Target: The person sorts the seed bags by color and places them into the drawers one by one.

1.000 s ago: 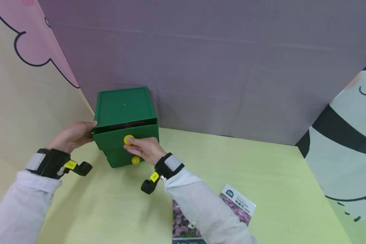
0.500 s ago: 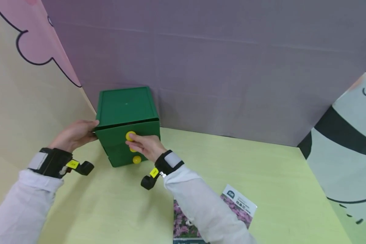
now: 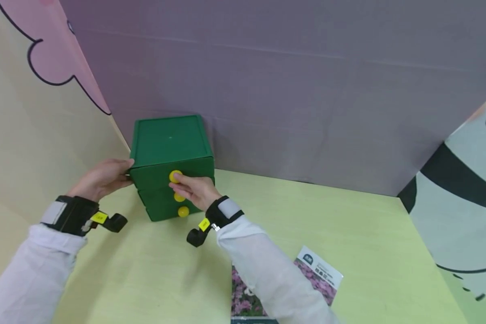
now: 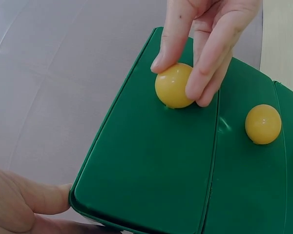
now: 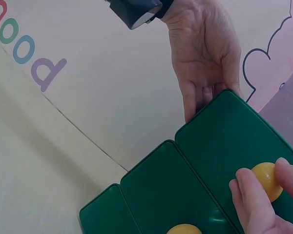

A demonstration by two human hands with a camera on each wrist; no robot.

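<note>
A small green drawer cabinet (image 3: 168, 148) stood left of centre in the head view, on the pale green tabletop (image 3: 308, 225) and close to the corner where the cream panel (image 3: 32, 148) at the left edge met the purple backdrop (image 3: 291, 90) across the top. The right hand (image 3: 196, 191) reached in from the lower centre of that view and pinched the top yellow knob (image 3: 174, 176); in the left wrist view, at upper centre, the thumb and fingers (image 4: 212, 53) were curled around the knob (image 4: 173, 86), touching it on both sides. The top drawer front (image 3: 162, 175) sat flush with the cabinet face, with no gap visible. Two further yellow knobs, the middle knob (image 3: 179, 197) and the bottom knob (image 3: 182, 211), lay directly below, just left of the right hand's wrist. The left hand (image 3: 101, 177) lay against the cabinet's left side, at the left of centre in the head view; in the right wrist view, at upper right, its palm (image 5: 205, 53) faced the camera with the fingers straight and close together, their tips touching the cabinet edge without curling round it. A flower-printed packet (image 3: 320, 276) lay flat at the bottom centre of the head view, partly hidden by the right sleeve (image 3: 267, 274) and well apart from the cabinet.
</note>
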